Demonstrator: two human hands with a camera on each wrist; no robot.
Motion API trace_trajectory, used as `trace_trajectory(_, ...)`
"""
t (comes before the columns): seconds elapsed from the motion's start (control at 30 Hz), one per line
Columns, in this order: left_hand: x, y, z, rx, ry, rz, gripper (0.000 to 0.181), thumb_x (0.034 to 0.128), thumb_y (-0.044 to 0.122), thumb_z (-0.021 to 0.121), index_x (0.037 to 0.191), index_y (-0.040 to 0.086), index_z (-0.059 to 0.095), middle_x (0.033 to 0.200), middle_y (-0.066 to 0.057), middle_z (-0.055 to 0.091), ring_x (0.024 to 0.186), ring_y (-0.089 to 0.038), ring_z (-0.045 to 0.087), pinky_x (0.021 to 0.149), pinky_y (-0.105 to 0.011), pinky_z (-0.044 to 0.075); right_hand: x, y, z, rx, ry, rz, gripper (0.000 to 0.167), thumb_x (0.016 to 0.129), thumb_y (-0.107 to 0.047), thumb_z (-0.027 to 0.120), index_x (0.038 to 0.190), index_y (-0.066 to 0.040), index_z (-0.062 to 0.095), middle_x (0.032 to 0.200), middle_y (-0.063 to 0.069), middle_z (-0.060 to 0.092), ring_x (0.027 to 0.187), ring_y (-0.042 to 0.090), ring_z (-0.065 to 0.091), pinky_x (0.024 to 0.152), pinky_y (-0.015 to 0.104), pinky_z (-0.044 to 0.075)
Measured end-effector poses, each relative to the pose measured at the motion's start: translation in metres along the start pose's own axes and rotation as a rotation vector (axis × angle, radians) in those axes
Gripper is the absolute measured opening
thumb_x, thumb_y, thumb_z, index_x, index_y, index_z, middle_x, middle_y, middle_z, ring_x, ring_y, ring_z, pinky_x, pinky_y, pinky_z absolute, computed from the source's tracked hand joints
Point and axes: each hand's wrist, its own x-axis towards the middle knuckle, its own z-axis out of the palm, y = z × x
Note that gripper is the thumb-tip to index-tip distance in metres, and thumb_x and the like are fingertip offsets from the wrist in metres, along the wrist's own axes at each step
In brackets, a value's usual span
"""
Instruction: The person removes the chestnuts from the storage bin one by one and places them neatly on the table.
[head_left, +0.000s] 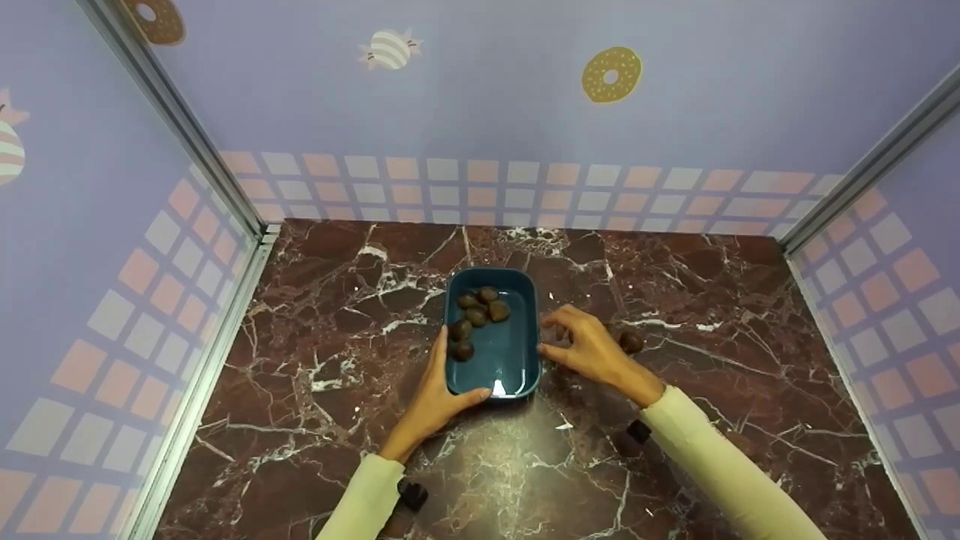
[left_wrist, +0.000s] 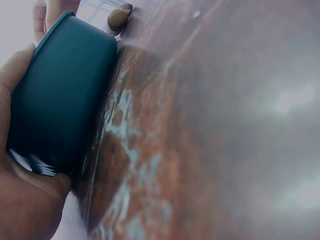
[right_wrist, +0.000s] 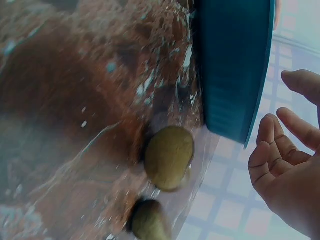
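Observation:
A deep blue-green rectangular dish (head_left: 517, 375) sits on the marbled tabletop, holding several rounded brown chestnut-like pieces (head_left: 475, 316) toward its left and far side. My left hand (head_left: 439, 397) grips its near-left corner, fingers along the left wall and thumb on the near rim. Just by the right rim is my right hand (head_left: 589, 346), its fingers loosely bent with nothing visible between them; in the right wrist view they are apart from the dish wall. Two more brown pieces lie on the table beyond that hand, one round piece (right_wrist: 169, 157) and another (right_wrist: 151, 221) beside it.
The dark red marbled table (head_left: 337, 442) is enclosed by lilac walls with a checked border (head_left: 480, 184) at the back and both sides. Metal frame strips (head_left: 217, 405) run along the edges. A small black wrist device (head_left: 412, 495) is on the left sleeve.

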Motion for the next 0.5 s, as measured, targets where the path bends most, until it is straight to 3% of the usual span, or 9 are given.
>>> trace_trajectory(0.5,0.0,0.001,0.0,-0.04,-0.028,-0.031,0.134,0.0888,0.041,0.095,0.179,0.014,0.0,0.184,-0.019,-0.002,0.169,-0.044,0.003,0.129,-0.073,0.014,0.02,-0.016,0.026,-0.021,-0.073,-0.061,0.034,0.095,-0.015,0.089,0.123,0.0,0.077,0.109,0.018,0.071,0.085,0.03,0.067,0.073,0.037,0.055)
